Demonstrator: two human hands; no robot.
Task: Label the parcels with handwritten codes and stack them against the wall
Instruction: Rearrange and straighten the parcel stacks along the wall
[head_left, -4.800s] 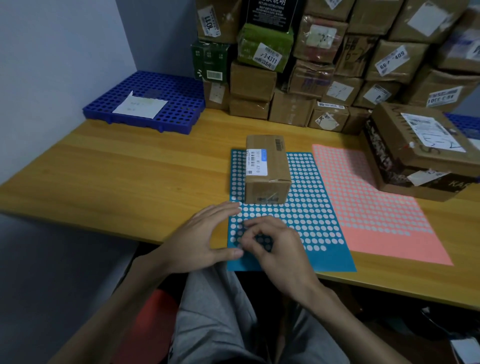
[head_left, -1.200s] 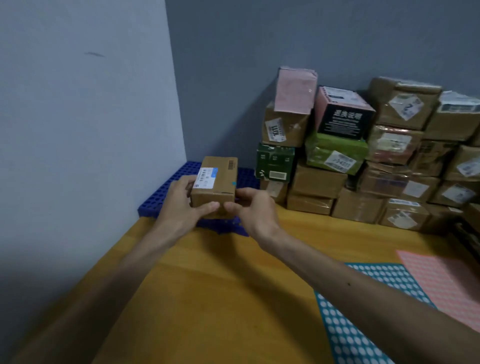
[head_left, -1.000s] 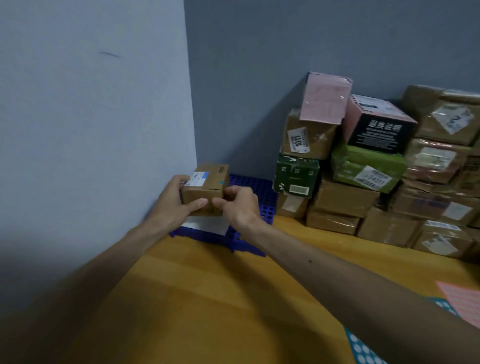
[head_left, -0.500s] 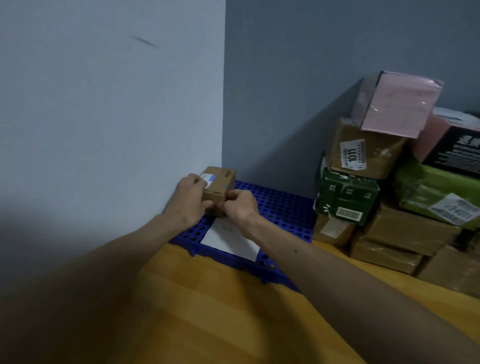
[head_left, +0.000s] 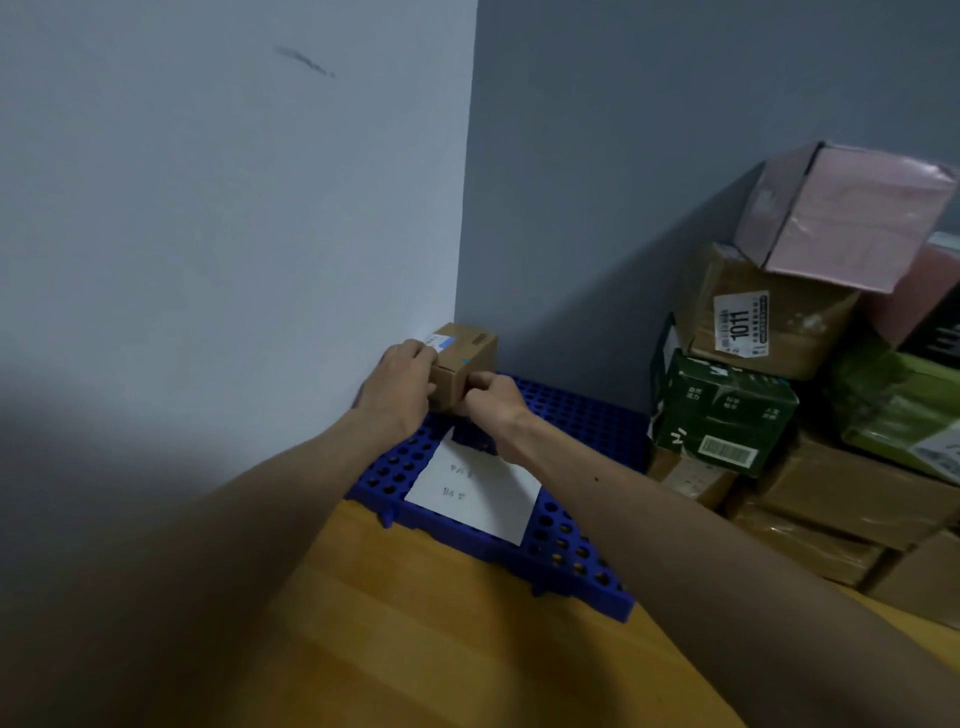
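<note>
Brown parcel with blue-white label; blue perforated pallet; white paper; green box

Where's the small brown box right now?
Head view, left of centre: the small brown box is in the wall corner over the far end of the blue grid tray, gripped by the left hand and right hand.

The pale wall shuts off the left side. The small box sits in the far corner beside it, so my left grip, holding the box, has the wall right alongside. The grey far wall blocks the way behind. On the right, bare blue pallet lies open as far as the green box and the parcel stack. Nearer, a flat paper sheet and the wooden surface lie low under my arms.
</note>
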